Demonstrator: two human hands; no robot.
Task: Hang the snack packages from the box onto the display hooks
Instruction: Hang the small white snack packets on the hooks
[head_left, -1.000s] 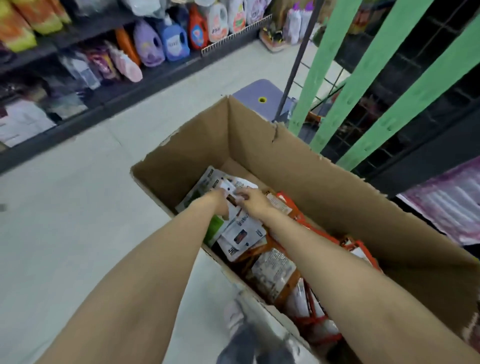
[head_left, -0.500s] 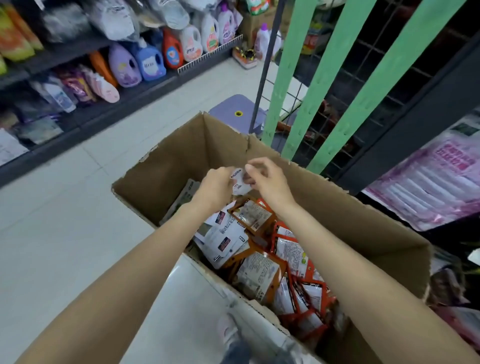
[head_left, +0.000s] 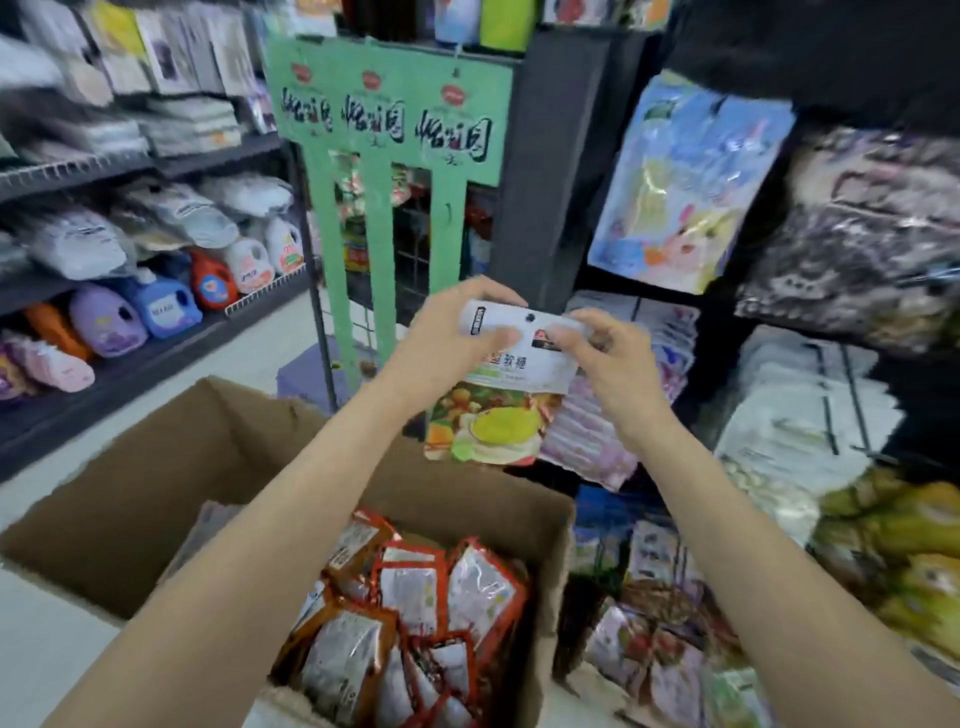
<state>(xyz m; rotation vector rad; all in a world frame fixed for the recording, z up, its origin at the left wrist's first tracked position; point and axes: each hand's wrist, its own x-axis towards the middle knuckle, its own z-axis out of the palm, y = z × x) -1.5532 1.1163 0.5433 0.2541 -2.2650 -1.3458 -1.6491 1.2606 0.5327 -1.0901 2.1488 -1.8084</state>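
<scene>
A white snack package (head_left: 501, 410) with fruit pictures on its lower half hangs upright in the air above the box. My left hand (head_left: 447, 340) grips its top left corner and my right hand (head_left: 610, 358) pinches its top right edge. Below, the open cardboard box (head_left: 130, 499) holds several orange-edged snack packages (head_left: 410, 618). The green display rack (head_left: 384, 156) with black lettering stands behind the package, a little to the left. Its hooks are too blurred to make out.
Detergent bottles (head_left: 156, 306) fill the dark shelves on the left. Hanging bags (head_left: 685, 182) and stacked packages (head_left: 810, 415) crowd the shelving on the right. A purple stool (head_left: 306, 371) sits behind the box, at the foot of the rack. Pale floor tiles lie left of the box.
Both hands have lifted one white package out of the box to chest height. My view has tilted up from the box toward the green rack and shelves.
</scene>
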